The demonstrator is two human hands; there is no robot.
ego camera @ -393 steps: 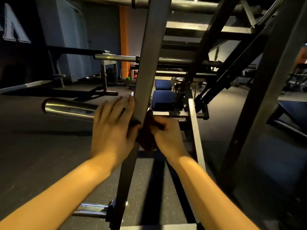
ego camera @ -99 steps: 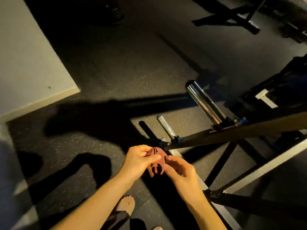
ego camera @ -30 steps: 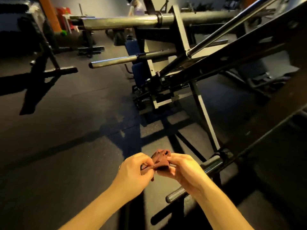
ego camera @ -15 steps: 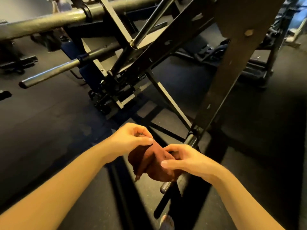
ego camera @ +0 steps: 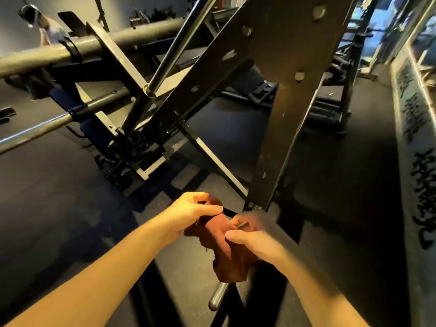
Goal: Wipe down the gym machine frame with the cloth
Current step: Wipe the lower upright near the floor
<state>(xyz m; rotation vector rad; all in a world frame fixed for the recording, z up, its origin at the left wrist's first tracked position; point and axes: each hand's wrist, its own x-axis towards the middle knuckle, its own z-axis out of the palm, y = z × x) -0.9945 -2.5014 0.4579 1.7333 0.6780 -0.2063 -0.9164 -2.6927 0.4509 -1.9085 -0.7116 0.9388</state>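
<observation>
A dark red cloth hangs crumpled between both hands, low in the middle of the view. My left hand pinches its upper edge with thumb and fingers. My right hand grips the cloth from the right, thumb laid across it. Both hands hover just in front of the foot of a broad dark upright of the gym machine frame, which slants up to the top right. The cloth is not touching the frame.
A short steel peg juts out below the cloth. Long grey bars cross the upper left. Blue pads sit behind the crossing struts. A person stands far back left. A wall with dark lettering runs along the right.
The view has drawn closer to the frame's upright. The cloth has opened out and hangs lower from both hands, which stay on it.
</observation>
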